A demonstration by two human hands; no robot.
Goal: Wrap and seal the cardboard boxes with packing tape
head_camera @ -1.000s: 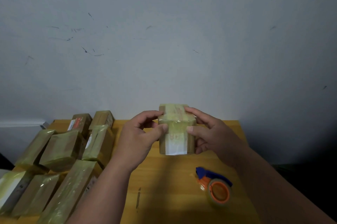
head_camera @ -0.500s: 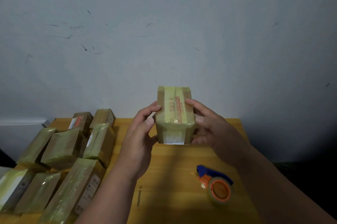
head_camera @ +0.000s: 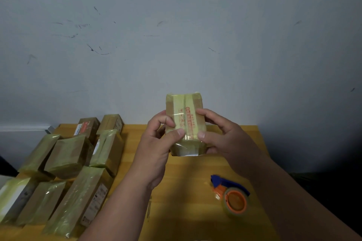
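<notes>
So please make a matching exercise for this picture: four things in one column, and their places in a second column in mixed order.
Things:
1. small tape-wrapped cardboard box with red print
2. orange and blue tape dispenser
3. pile of tape-wrapped cardboard parcels
4. yellow wooden table

Places:
A. on the table's left part
B. under everything
C. held up in both hands
D. lying on the table, right of centre

Pairs: 1-C, 2-D, 3-A, 4-B
</notes>
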